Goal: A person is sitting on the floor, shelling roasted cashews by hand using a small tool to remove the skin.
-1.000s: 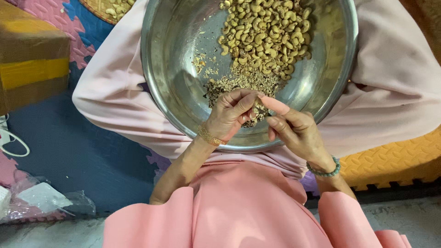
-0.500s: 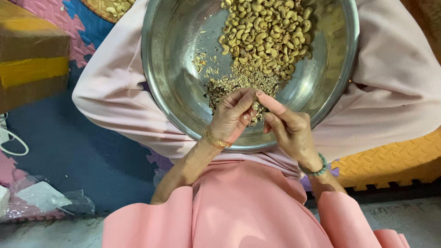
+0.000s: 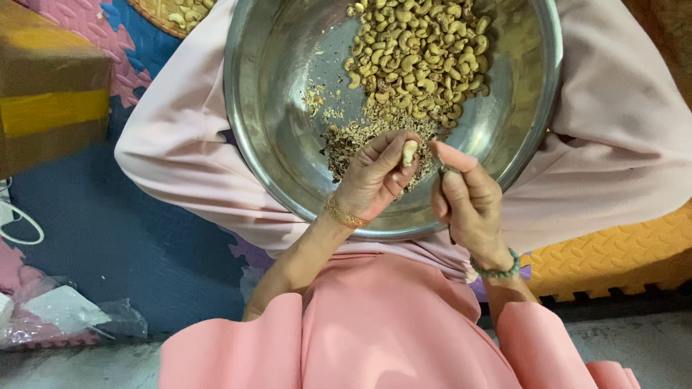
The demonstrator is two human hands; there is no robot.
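Fingers (image 3: 389, 155) of the left hand (image 3: 375, 180) are pinched round a single pale cashew kernel (image 3: 409, 151), thumb and forefinger closed on it above the near side of the steel bowl (image 3: 274, 108). The right hand (image 3: 468, 202) is curled beside it, thumb extended toward the kernel; a thin dark item shows under its fingers (possibly a small blade, too obscured to confirm), so its grasp cannot be stated with certainty.

Progress, judged from the contents of the bowl: a heap of cashews (image 3: 418, 57) occupies the far right portion, many carrying patches of brown skin, others pale. A mound of skin flakes (image 3: 360, 137) lies directly beneath the hands, with a thinner scatter toward the left wall. The flake mound indicates that a fair number of kernels are already peeled, yet the heap remains large, so most of the work appears to be outstanding.

Condition of the held kernel: cream-coloured, smooth, curved, largely free of skin on the visible face.

Surroundings: the bowl rests on the lap of a person in pink clothing, seated on coloured foam floor mats (image 3: 613, 252). A woven basket (image 3: 173, 14) holding more kernels sits at the upper left edge.
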